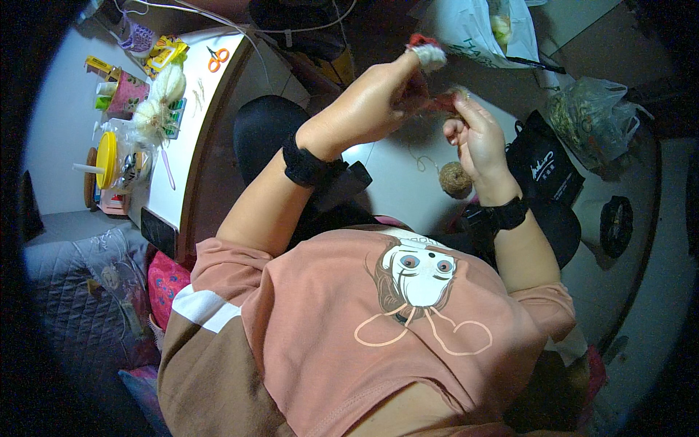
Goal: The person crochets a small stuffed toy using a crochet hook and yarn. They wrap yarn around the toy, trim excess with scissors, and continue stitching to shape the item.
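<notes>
My left hand [382,93], fingers curled, is raised at the upper centre with a small red and white crocheted piece [428,52] at its raised fingertip; its other fingers lie in shadow. To its right, my right hand [478,123] pinches a small piece of reddish and brown yarn work [450,102] between thumb and finger. This work spans the gap between both hands. Whether a hook is held cannot be told. Below the hands, a ball of brown yarn [455,180] rests on the pale floor, a loose strand curling up from it.
A white table at left bears orange-handled scissors [218,59], cream yarn [169,87], a yellow-lidded jar [109,160], a purple crochet hook [167,169] and a dark phone [159,232]. At right stand a black bag [546,164], a clear plastic bag [592,120] and a white plastic bag [480,33].
</notes>
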`<action>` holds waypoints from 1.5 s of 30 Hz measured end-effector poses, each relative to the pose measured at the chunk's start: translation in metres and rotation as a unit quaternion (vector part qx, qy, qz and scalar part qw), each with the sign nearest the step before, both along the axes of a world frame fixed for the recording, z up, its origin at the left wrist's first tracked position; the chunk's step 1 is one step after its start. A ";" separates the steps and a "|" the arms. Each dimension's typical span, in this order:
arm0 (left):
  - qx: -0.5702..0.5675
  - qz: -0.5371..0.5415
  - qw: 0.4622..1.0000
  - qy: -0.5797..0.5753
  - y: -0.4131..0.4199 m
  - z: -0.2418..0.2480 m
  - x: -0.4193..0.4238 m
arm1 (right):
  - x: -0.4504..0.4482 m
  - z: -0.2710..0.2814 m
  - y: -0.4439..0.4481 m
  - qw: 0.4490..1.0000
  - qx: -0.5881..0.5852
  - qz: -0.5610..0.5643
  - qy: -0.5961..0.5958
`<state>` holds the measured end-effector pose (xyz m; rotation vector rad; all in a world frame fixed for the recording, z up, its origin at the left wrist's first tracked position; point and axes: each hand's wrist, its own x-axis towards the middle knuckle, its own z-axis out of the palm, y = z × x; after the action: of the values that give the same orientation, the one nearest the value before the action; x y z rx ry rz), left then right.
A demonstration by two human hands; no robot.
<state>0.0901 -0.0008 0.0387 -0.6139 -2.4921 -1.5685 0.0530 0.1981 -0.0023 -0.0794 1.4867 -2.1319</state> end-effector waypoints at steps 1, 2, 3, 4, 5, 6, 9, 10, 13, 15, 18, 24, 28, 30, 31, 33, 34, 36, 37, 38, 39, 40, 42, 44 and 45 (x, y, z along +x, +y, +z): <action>-0.073 0.002 0.997 0.035 -0.001 0.001 0.000 | 0.000 0.001 0.000 0.999 0.017 -0.004 0.041; -0.148 0.010 0.986 0.077 -0.001 0.001 0.000 | -0.002 0.002 0.002 0.996 0.041 -0.005 0.074; -0.154 0.006 0.984 0.091 0.000 0.001 0.000 | -0.003 0.004 0.002 0.992 0.055 -0.003 0.118; -0.163 0.007 0.980 0.113 0.004 0.001 -0.001 | -0.001 0.003 0.001 0.994 0.070 -0.003 0.083; -0.174 0.007 0.976 0.135 0.007 0.001 -0.002 | 0.001 0.003 -0.001 0.995 0.075 -0.002 0.059; -0.166 0.003 0.976 0.141 0.009 0.001 -0.003 | 0.004 0.002 -0.003 0.996 0.081 0.001 0.030; -0.164 -0.007 0.978 0.127 0.014 0.003 -0.003 | 0.009 0.001 -0.014 0.996 0.076 -0.021 0.028; -0.165 -0.006 0.977 0.132 0.015 0.004 -0.002 | 0.015 0.003 -0.009 1.000 0.017 -0.010 -0.003; -0.165 -0.010 0.976 0.144 0.016 0.007 -0.002 | 0.016 0.005 -0.007 1.000 -0.003 0.008 -0.024; -0.160 -0.021 0.974 0.157 0.016 0.009 -0.003 | 0.015 0.003 -0.009 1.000 0.003 0.006 0.015; -0.206 -0.032 0.968 0.136 0.015 0.014 -0.002 | 0.013 -0.003 -0.008 0.996 0.037 0.025 0.083; -0.296 -0.039 0.948 0.108 0.011 0.023 0.004 | 0.006 -0.011 -0.005 0.989 0.098 0.059 0.098; -0.290 -0.024 0.947 0.135 0.009 0.021 0.005 | 0.008 -0.012 -0.003 0.991 0.108 0.051 0.067; -0.230 -0.011 0.961 0.154 0.005 0.019 0.001 | 0.004 -0.011 0.002 0.999 0.034 0.040 0.005; -0.145 -0.015 0.984 0.100 0.004 0.016 0.001 | 0.001 -0.010 0.005 0.999 -0.001 0.031 -0.029; 0.034 -0.019 0.999 -0.002 0.005 0.008 0.001 | -0.006 -0.008 0.009 0.991 -0.073 0.056 -0.093; 0.070 0.001 0.998 -0.001 0.008 0.004 -0.001 | -0.008 -0.007 0.009 0.984 -0.105 0.063 -0.126; 0.152 -0.016 0.987 -0.056 0.012 -0.005 0.001 | -0.007 -0.008 0.007 0.977 -0.112 0.072 -0.164; 0.189 -0.021 0.977 -0.093 0.013 -0.009 0.003 | -0.006 -0.008 0.006 0.973 -0.119 0.079 -0.181; 0.202 -0.011 0.976 -0.075 0.015 -0.012 0.003 | -0.004 -0.008 0.004 0.971 -0.121 0.080 -0.188; 0.199 0.003 0.976 -0.089 0.015 -0.014 0.003 | -0.002 -0.008 0.003 0.969 -0.127 0.084 -0.194; 0.200 0.011 0.975 -0.097 0.014 -0.015 0.002 | -0.001 -0.008 0.002 0.966 -0.143 0.096 -0.195; 0.199 0.038 0.975 -0.089 0.015 -0.017 0.000 | 0.001 -0.007 0.001 0.970 -0.109 0.118 -0.182; 0.239 0.045 0.963 -0.118 0.012 -0.017 -0.001 | 0.001 -0.004 0.001 0.970 -0.103 0.144 -0.167; 0.257 0.051 0.955 -0.141 0.010 -0.016 -0.001 | 0.001 -0.003 0.001 0.968 -0.109 0.156 -0.162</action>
<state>0.0891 0.0096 0.0230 -0.1898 -2.0874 -2.2699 0.0541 0.1994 -0.0049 -0.0393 0.9796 -1.9332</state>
